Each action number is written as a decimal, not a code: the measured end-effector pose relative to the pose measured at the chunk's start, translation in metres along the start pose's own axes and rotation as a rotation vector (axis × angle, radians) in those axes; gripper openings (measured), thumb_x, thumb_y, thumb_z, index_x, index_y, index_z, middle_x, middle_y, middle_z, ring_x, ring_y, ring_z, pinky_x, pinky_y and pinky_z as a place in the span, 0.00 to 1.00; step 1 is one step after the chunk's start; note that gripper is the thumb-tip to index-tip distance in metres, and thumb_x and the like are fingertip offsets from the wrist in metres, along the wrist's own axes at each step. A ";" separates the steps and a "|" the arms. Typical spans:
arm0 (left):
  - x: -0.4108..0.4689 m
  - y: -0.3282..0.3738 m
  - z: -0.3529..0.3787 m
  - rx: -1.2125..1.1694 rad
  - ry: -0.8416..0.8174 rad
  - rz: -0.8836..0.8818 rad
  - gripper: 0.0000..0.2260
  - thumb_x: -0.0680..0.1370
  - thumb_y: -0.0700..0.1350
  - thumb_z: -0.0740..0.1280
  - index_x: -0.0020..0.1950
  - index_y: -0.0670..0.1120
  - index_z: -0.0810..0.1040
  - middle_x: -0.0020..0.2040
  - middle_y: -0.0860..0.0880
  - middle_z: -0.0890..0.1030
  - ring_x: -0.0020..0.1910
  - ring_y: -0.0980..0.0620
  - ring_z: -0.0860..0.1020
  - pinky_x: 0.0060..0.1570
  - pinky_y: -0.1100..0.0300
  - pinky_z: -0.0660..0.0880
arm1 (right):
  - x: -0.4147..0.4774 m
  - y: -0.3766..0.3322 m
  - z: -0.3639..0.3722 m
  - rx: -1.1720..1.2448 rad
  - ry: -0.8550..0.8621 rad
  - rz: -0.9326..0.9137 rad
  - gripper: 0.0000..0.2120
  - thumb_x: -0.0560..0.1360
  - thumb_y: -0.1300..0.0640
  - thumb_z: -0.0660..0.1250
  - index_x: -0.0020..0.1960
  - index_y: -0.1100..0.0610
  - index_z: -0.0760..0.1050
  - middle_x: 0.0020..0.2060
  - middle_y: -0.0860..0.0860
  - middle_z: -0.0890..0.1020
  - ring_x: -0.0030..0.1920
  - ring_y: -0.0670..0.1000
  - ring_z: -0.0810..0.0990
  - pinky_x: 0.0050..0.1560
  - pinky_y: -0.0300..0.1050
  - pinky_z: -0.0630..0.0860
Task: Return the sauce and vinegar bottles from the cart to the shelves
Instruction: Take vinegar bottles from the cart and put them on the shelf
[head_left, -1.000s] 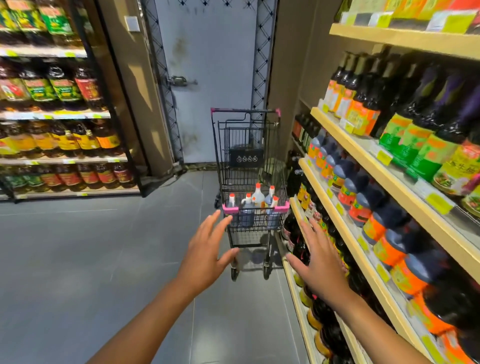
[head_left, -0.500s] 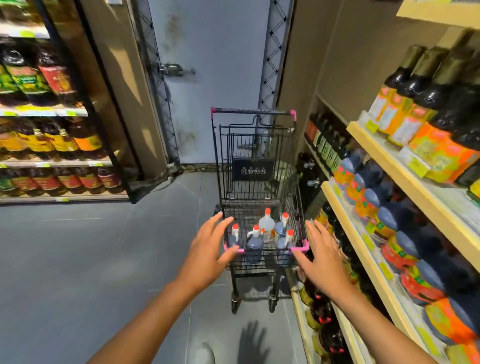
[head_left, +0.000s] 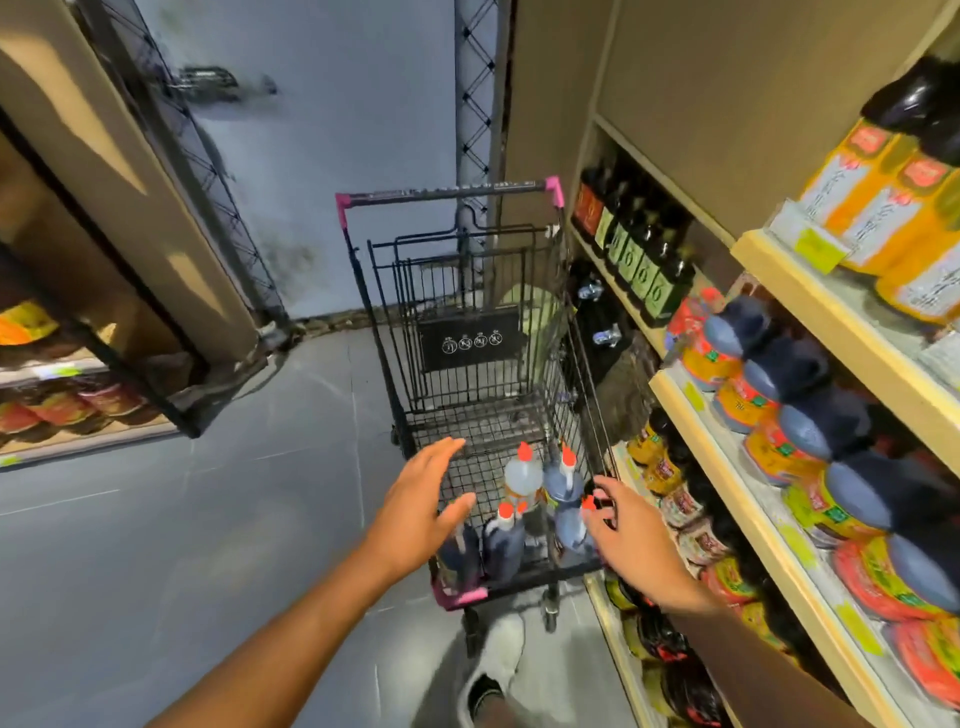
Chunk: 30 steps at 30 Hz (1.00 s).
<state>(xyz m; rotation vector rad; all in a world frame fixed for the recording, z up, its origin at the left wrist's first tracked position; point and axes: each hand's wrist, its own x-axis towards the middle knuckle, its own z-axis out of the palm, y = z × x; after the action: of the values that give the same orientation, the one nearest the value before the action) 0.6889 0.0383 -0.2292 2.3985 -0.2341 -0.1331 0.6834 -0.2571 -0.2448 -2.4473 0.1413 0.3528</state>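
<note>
At least 5 red-capped bottles (head_left: 522, 480), 1 clear and the rest dark, stand upright at the near end of a black wire shopping cart (head_left: 467, 291) with pink corner trim, just below the middle of the frame. The bottles crowd the near end of the basket, and the far end beneath the handle holds none. A person's left hand (head_left: 421, 512) hovers over the near left part of the basket, fingers straight and spread, gripping nothing and partly covering 1 dark bottle. The right hand (head_left: 631, 540) reaches in over the near right rim, also spread wide and holding nothing. Its fingertips lie just beside a red cap, though whether they touch it cannot be told. Both bare forearms rise from the bottom edge of the frame. Along the right side, pale wooden shelves (head_left: 852, 348) stand just beside the cart, packed with rows of dark jugs (head_left: 800, 436) bearing orange and yellow labels, with tall dark bottles (head_left: 872, 171) on the tier above at upper right. A grey door (head_left: 337, 130) fills the upper centre behind the cart. A grey tiled floor (head_left: 182, 519) spreads across the lower left, and a second rack of bottled goods (head_left: 78, 410) sits at the left edge.
</note>
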 end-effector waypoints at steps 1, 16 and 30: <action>0.015 -0.004 0.003 -0.007 -0.009 -0.006 0.30 0.80 0.54 0.68 0.80 0.51 0.61 0.78 0.51 0.64 0.77 0.52 0.62 0.78 0.52 0.60 | 0.015 0.000 0.002 -0.013 -0.009 0.015 0.14 0.79 0.58 0.67 0.64 0.58 0.76 0.52 0.54 0.83 0.47 0.52 0.83 0.49 0.50 0.79; 0.138 -0.059 0.042 -0.088 -0.134 -0.220 0.28 0.81 0.53 0.66 0.80 0.53 0.61 0.78 0.51 0.65 0.76 0.54 0.63 0.77 0.53 0.61 | 0.234 0.005 0.101 -0.176 -0.264 0.182 0.14 0.80 0.50 0.66 0.54 0.61 0.80 0.50 0.60 0.84 0.53 0.59 0.83 0.51 0.43 0.74; 0.151 -0.101 0.041 -0.106 -0.156 -0.326 0.28 0.82 0.46 0.67 0.79 0.58 0.60 0.78 0.58 0.63 0.62 0.32 0.76 0.64 0.45 0.76 | 0.280 0.024 0.155 -0.366 -0.267 0.220 0.12 0.79 0.48 0.67 0.51 0.57 0.83 0.44 0.56 0.86 0.46 0.55 0.84 0.39 0.40 0.74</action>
<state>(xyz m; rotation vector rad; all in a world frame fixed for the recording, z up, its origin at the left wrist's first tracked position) 0.8432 0.0545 -0.3325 2.3052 0.0938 -0.4720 0.9137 -0.1828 -0.4564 -2.7165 0.2493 0.8635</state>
